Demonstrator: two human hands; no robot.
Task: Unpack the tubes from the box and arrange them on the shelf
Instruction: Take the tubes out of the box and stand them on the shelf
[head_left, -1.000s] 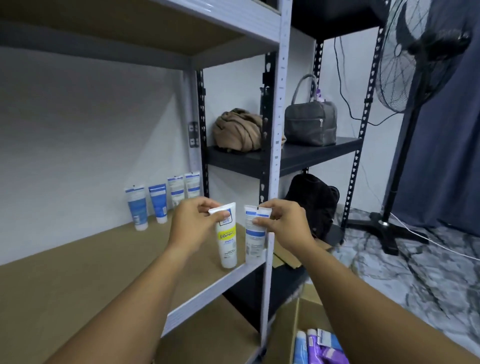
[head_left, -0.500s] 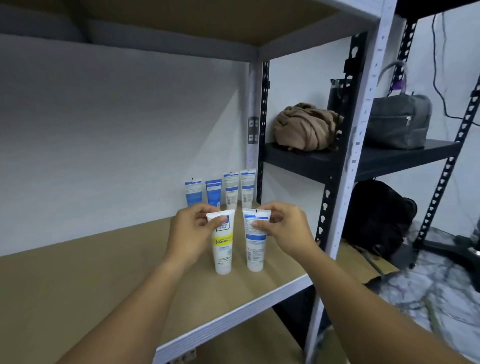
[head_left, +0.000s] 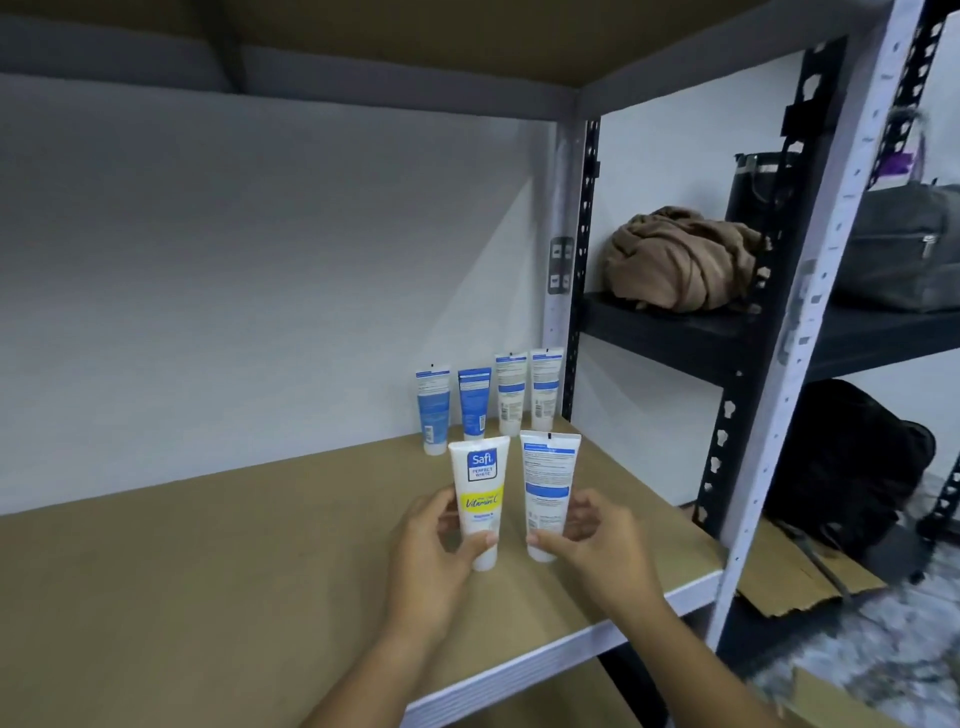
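Both hands have slid from the crimped tops of the two tubes down to their lower ends since half a second ago, and the tubes now stand cap-down on the brown shelf board (head_left: 218, 571). On the left, the left hand (head_left: 434, 553) reaches in with its forearm rising from the bottom edge, thumb curled across the front of the Safi Perfect White Vitamin C tube (head_left: 479, 500) just above the cap, fingers wrapped behind it. Just beside it, with a narrow gap between, stands the white tube with blue back label (head_left: 547, 496), upright, gripped low down by the right hand (head_left: 597, 545), thumb at its base and fingers curled round its right side. Behind both, against the wall near the grey upright, four more tubes (head_left: 488, 400) stand in a row. Further right, a black shelf (head_left: 675, 332) carries a crumpled brown cloth (head_left: 680, 260) and a grey bag (head_left: 904, 249).
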